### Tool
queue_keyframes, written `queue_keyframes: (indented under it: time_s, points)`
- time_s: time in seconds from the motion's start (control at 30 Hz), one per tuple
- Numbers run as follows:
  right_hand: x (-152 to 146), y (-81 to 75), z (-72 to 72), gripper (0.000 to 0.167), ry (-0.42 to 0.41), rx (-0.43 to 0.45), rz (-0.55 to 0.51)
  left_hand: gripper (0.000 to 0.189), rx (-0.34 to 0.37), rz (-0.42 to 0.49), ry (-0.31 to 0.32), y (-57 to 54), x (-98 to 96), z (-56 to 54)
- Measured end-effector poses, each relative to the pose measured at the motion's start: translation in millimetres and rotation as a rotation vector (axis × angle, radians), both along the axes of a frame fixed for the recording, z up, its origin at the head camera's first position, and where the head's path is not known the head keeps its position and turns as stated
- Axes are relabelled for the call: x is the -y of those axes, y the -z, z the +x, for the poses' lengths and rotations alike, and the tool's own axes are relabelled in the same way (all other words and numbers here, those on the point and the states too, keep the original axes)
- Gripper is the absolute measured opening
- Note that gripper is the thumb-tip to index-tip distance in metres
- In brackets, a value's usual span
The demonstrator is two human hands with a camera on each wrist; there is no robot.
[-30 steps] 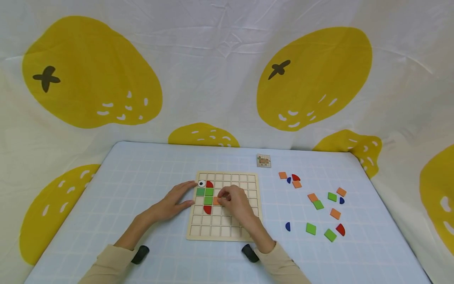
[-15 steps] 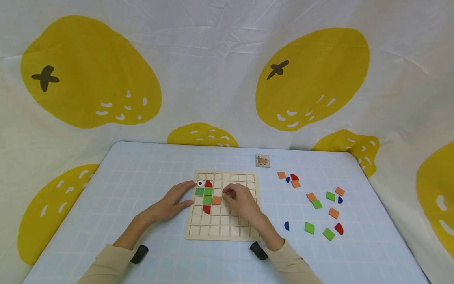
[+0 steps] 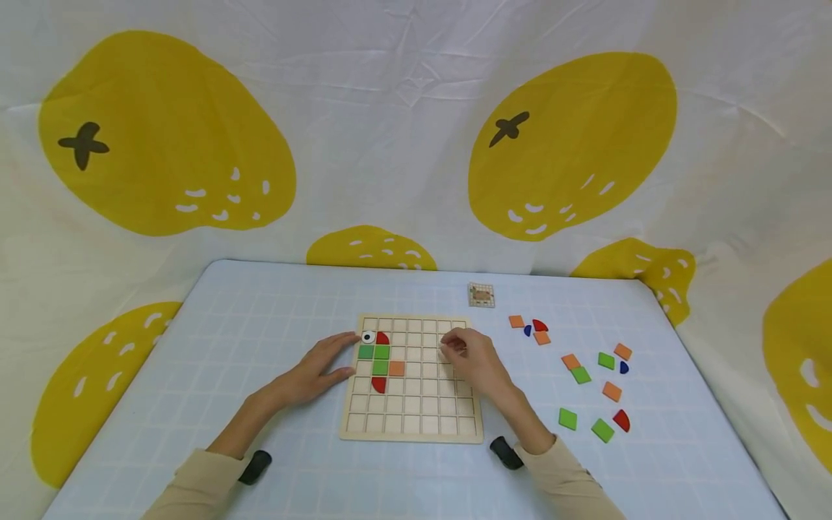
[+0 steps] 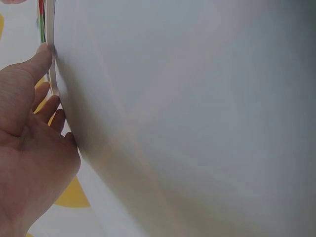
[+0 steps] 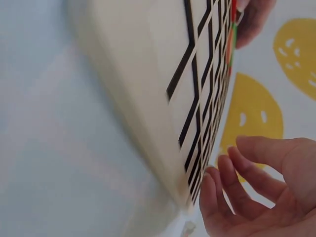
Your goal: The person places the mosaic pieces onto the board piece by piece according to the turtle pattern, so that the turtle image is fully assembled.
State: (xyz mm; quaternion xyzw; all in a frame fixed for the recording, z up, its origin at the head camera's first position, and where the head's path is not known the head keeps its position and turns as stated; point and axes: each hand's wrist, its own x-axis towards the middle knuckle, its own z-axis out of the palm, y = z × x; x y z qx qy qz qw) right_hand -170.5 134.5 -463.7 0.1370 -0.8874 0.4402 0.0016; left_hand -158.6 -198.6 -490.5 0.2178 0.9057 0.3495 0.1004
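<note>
A wooden grid board [image 3: 411, 437] lies on the table. Set in its left cells are a round eye piece [image 3: 367, 337], two red quarter-circles [image 3: 379, 386], a darker green square [image 3: 366, 352], two lighter green squares [image 3: 380, 367] and an orange square [image 3: 397, 368]. My left hand [image 3: 318, 370] touches the board's left edge with extended fingers; in the left wrist view its thumb [image 4: 42, 61] lies against the edge. Over the board's right side hovers my right hand [image 3: 477, 361]. The right wrist view shows its fingers [image 5: 242, 192] loosely bent, thumb apart, holding nothing.
Loose pieces lie right of the board: orange squares [image 3: 612, 391], green squares [image 3: 568, 419], red quarter-circles [image 3: 622, 420] and blue half-circles [image 3: 624, 367]. A small pattern card [image 3: 482, 295] sits behind the board's right corner. A fruit-print cloth [image 3: 383, 144] hangs behind the table.
My right hand has let go of the orange square in the board and moved right. Its wrist now covers the spot where a blue half-circle showed. My left hand stays put.
</note>
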Motion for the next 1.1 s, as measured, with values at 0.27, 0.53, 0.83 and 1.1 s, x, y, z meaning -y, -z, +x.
queue_keyframes:
  time_s: [0.27, 0.53, 0.83, 1.1]
  points:
    - [-26, 2.9, -9.7, 0.011, 0.065, -0.018, 0.062, 0.066, 0.024, -0.006, -0.012, 0.4, 0.1, 0.9]
    - [-47, 4.7, -19.2, 0.015, 0.142, 0.003, 0.101, 0.066, 0.025, -0.017, -0.015, 3.6, 0.4, -0.9]
    - [-71, 5.9, -28.9, 0.023, 0.188, 0.016, 0.137, 0.065, 0.005, 0.002, -0.003, 0.1, -0.6, 0.4]
    - [-87, 4.0, -39.3, 0.030, 0.203, 0.031, 0.179, 0.066, 0.012, -0.007, -0.006, 1.0, -0.5, 0.0]
